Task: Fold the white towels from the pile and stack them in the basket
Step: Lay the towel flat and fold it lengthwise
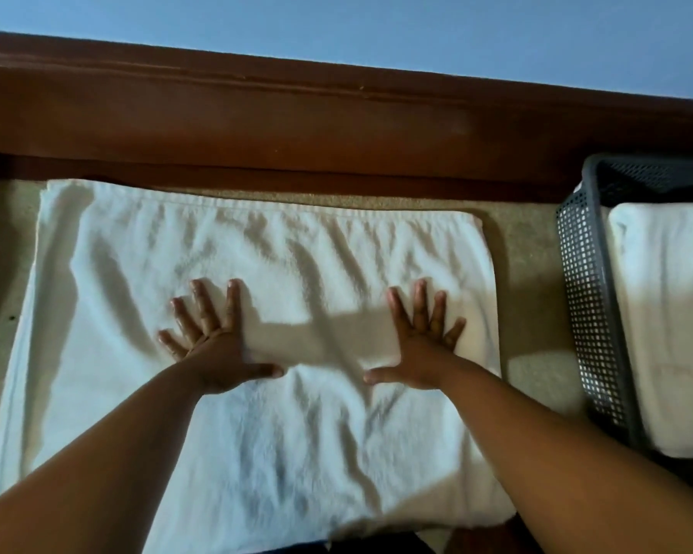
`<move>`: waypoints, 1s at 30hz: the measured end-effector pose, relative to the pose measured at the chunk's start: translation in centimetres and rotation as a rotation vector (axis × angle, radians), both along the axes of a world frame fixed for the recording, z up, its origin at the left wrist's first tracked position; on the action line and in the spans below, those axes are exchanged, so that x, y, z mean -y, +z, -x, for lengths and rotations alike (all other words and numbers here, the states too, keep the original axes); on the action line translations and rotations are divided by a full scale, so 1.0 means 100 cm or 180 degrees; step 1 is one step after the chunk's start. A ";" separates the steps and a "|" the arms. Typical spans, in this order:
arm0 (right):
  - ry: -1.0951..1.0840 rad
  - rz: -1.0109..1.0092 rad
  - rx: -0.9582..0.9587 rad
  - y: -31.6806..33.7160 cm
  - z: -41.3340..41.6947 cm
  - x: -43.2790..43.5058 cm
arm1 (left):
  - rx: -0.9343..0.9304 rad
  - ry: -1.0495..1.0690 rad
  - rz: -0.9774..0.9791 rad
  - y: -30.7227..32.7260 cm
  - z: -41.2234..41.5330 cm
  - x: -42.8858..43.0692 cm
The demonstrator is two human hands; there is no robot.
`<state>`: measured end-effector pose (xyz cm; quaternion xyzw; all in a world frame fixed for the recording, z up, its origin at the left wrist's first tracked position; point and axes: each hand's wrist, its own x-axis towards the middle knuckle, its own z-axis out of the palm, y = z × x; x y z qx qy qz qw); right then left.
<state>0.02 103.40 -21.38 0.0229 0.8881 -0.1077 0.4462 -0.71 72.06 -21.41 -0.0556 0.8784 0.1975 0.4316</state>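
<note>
Spread out on the beige carpet (pixel 537 253): a wide white towel (pixel 257 249), wrinkled, with creases running from the far hem toward the near edge and more than one layer showing along its left side. Reaches from just short of the brown wooden board (pixel 297 125) at the far side down to the lower edge of the view. Pressed palm down on its middle: the left hand (pixel 213 349), fingers straight and fanned apart, thumb stretched out to the right. Level with it and well apart, nearer the towel's right edge: the right hand (pixel 421 349), likewise flat on the cloth, fingers splayed, thumb pointing left toward the other thumb. Both hands open and flat, pressing only, with no cloth pinched between fingers. Bare forearms (pixel 97 453) coming in from the two lower corners, with a shadow across the cloth between the hands. To the right of the towel, apart from it across a strip of carpet: a dark grey perforated plastic basket (pixel 585 297), cut off by the right edge of the view. Inside it, a folded white towel (pixel 673 313) lying flat; whether more lie beneath it cannot be told. Beyond the board, a plain blue wall (pixel 377 26).
</note>
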 end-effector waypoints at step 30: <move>0.0933 0.0750 -0.0439 0.018 -0.213 0.386 | -0.0640 0.1111 0.0365 0.010 -0.243 0.304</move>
